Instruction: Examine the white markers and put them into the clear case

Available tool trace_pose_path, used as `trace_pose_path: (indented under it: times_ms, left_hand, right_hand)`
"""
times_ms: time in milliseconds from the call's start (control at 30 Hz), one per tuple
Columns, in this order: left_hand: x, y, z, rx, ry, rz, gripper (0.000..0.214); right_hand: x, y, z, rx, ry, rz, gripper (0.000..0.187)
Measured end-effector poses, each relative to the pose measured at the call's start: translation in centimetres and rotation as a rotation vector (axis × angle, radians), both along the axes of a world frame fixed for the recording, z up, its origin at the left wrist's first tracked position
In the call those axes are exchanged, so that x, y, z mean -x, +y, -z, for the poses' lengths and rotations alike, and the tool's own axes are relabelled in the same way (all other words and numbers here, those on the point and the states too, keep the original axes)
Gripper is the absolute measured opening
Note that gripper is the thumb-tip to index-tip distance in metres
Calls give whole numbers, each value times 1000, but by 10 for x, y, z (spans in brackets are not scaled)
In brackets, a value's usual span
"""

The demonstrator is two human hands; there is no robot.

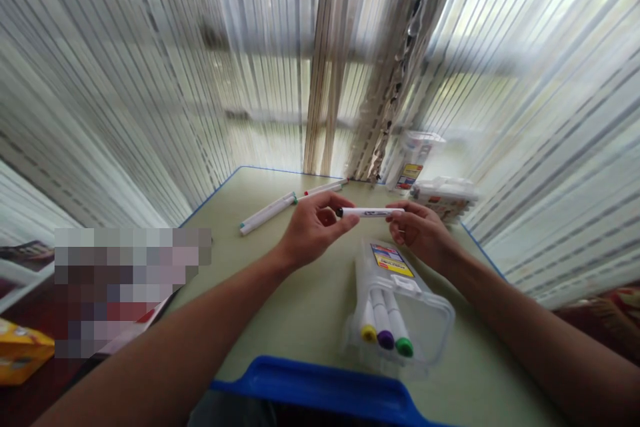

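Observation:
A white marker [373, 213] with a black end is held level above the table, between my two hands. My left hand [317, 227] pinches it near the black end, and the fingers of my right hand [420, 230] grip the other end. Just below them, a clear plastic case [367, 280] with a yellow label lies on its side, its open end toward me. Inside it are three white markers [383, 313] with yellow, purple and green ends. Beyond my left hand, a white marker with teal ends [267, 213] rests on the table, with more white markers [325, 189] behind it.
At the back right, a clear case [414, 160] stands upright beside another clear container [445, 197]. The pale green table [230, 293] has a blue edge, with a blue raised piece [320, 380] nearest me. Sheer striped curtains [270, 80] hang behind. A yellow box [23, 350] is at lower left.

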State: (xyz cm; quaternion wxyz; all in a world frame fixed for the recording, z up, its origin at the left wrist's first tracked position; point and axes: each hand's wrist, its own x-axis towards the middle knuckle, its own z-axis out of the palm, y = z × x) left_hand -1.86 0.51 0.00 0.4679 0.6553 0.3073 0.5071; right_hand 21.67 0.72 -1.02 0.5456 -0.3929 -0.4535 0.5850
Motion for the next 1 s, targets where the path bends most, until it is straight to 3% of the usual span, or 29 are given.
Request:
trace_pose_path:
  times_ms: [300,500,767,1000]
  left_hand:
    - [3,6,1,41,35,-97,26]
    - [6,12,1,98,-2,-88,29]
    - [5,7,-4,166,-163,22,31]
    - [4,2,-11,253,-261,129,32]
  right_hand:
    - [3,-1,-3,-73,-15,50,27]
    - [5,-8,-11,-239,-94,67,30]
    - [6,-30,-38,-584,-427,191,26]
    - [7,-50,-67,-676,-571,154,21]
